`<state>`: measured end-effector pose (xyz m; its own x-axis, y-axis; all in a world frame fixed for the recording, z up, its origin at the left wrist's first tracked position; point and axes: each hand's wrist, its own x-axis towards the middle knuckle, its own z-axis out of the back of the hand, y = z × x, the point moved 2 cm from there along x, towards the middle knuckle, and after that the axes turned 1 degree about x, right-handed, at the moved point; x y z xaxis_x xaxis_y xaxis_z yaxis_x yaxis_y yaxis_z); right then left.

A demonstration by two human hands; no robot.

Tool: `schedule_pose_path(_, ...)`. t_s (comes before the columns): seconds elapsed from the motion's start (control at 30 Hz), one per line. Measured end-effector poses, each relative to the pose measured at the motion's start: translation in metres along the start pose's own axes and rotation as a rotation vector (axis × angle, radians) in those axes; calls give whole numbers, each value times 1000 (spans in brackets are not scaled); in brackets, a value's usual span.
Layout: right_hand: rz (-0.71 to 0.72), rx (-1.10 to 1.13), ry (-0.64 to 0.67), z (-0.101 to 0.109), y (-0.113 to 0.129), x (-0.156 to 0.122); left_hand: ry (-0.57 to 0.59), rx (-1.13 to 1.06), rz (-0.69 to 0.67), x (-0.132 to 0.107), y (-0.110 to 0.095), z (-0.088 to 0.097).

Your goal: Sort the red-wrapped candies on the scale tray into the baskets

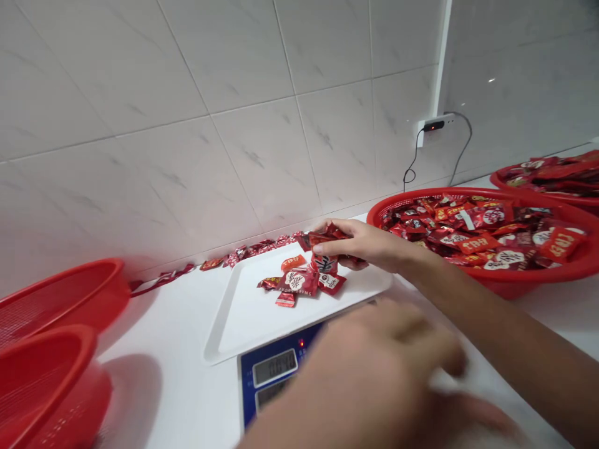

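Note:
My right hand is closed around several red wrapped candies, low over the right part of a white tray. Below it, a small pile of red candy packets lies on the tray. The tray rests on a scale with a blue front panel and a lit red light; its display digits are hard to read. Nearer the camera, my left hand is smeared by motion and covers part of the panel. Its fingers point right, and whether they hold anything is unclear.
A red basket full of wrapped candies stands at right, with another filled red basket behind it. Two red baskets are at left. Red wrappers line the tiled wall's foot. A power strip with cables hangs on the wall.

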<state>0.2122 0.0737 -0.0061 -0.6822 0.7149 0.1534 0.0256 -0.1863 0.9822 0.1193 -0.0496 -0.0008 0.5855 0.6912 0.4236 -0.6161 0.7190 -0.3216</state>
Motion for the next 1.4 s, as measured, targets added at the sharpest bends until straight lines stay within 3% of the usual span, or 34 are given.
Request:
schedule_pose_path(0.13, -37, 7, 125, -2, 0, 0, -381, 114, 300, -1, 53, 46)
schedule_pose_path(0.2, -29, 18, 126, -8, 1, 1, -286, -7, 435, -2, 79, 55)
schedule_pose_path(0.3, -13, 36, 100, -14, -1, 2, -79, -264, 488, -6, 96, 54)
schedule_pose_path(0.5, 58, 202, -60, -16, -7, 7, -181, -256, 577, -6, 93, 43)
schedule_pose_path(0.67, 148, 236, -101, -22, -5, 6, -170, -459, 471, 1, 98, 33)
schedule_pose_path(0.77, 154, 177, -139, -17, -4, 5, -169, -413, 488, 1, 101, 37)
schedule_pose_path(0.87, 156, 122, -212, -8, -3, 6, -187, -217, 504, -3, 101, 50)
schedule_pose_path(0.97, 145, 124, -250, -1, -3, 8, -267, 156, 497, -7, 102, 63)
schedule_pose_path(1.07, 78, 120, -179, -2, -6, 9, -320, 491, 428, -9, 101, 66)
schedule_pose_path(1.17, 28, 161, -68, -7, -10, 9, -272, 595, 289, -8, 97, 59)
schedule_pose_path(1.3, -7, 183, -93, -7, -14, 10, -187, 778, 39, -5, 91, 49)
schedule_pose_path(1.4, -7, 119, -131, -6, -15, 11, -149, 803, -56, -4, 94, 46)
